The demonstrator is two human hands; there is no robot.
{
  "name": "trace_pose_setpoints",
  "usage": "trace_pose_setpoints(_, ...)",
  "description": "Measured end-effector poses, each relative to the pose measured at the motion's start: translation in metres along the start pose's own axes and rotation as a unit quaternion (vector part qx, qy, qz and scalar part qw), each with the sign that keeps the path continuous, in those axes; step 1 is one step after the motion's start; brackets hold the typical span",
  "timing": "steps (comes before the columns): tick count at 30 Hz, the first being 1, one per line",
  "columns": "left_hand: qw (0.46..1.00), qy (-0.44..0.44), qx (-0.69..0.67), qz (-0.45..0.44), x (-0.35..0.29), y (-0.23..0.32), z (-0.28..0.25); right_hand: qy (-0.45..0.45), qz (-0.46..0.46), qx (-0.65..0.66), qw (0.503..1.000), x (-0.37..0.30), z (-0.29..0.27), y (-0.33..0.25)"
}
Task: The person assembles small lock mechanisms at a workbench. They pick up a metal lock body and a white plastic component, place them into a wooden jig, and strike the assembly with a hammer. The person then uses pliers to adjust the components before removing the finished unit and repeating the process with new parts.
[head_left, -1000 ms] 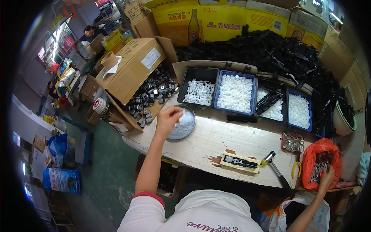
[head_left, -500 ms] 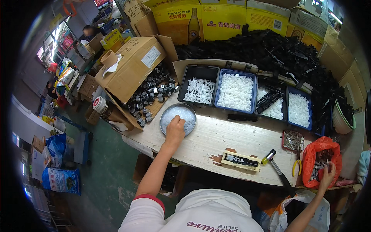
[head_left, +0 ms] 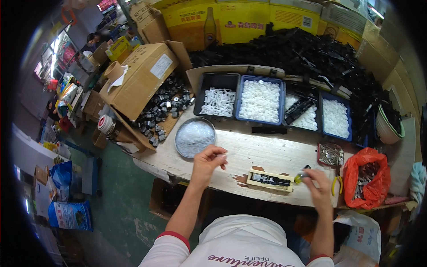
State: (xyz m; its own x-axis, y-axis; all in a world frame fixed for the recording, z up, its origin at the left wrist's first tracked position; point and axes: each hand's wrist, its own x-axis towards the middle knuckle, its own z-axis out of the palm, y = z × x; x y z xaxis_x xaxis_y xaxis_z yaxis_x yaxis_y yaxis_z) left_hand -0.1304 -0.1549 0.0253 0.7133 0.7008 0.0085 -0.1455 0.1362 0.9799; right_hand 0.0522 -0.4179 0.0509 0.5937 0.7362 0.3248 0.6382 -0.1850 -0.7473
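Left hand (head_left: 212,161) is pinched narrow, dish (head_left: 177,143) just beyond. Right hand (head_left: 318,186), hold unclear, partly hides hammer (head_left: 298,178); bag (head_left: 379,184) to its right.

A workshop, judging by the worn workbench (head_left: 240,144), parts bins (head_left: 259,122) and heaped black components (head_left: 289,55)

Long black part (head_left: 276,180) flat in cream holder (head_left: 269,187)

Scuffed green floor (head_left: 118,191), pale workbench (head_left: 235,149), greyish wall (head_left: 27,91) at left, bright light strip (head_left: 55,55)
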Motion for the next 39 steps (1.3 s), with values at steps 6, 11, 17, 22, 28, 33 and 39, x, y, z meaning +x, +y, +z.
trace_pose_setpoints(6,0.993,-0.086,-0.058,-0.054,-0.016,-0.009,0.050,-0.023,-0.071,0.025,0.997,0.017,0.053,-0.015)
trace_pose_setpoints(11,0.992,-0.109,-0.050,-0.045,-0.021,-0.014,0.059,-0.047,0.074,0.130,0.988,0.009,0.045,-0.013)
trace_pose_setpoints(17,0.990,-0.127,-0.035,-0.041,-0.024,-0.017,0.064,-0.001,0.120,0.287,0.950,0.000,0.060,-0.005)
trace_pose_setpoints(22,0.990,-0.134,-0.026,-0.035,-0.025,-0.017,0.066,-0.021,0.131,0.252,0.959,-0.001,0.064,-0.004)
trace_pose_setpoints(28,0.989,-0.149,0.014,-0.005,-0.028,-0.013,0.072,-0.031,0.122,0.239,0.963,0.001,0.062,-0.007)
trace_pose_setpoints(33,0.966,-0.192,0.125,0.116,-0.025,-0.014,0.073,-0.062,0.083,0.211,0.972,0.002,0.058,-0.006)
trace_pose_setpoints(39,0.922,-0.211,0.239,0.219,-0.024,-0.011,0.081,-0.066,-0.008,0.129,0.989,0.006,0.045,-0.009)
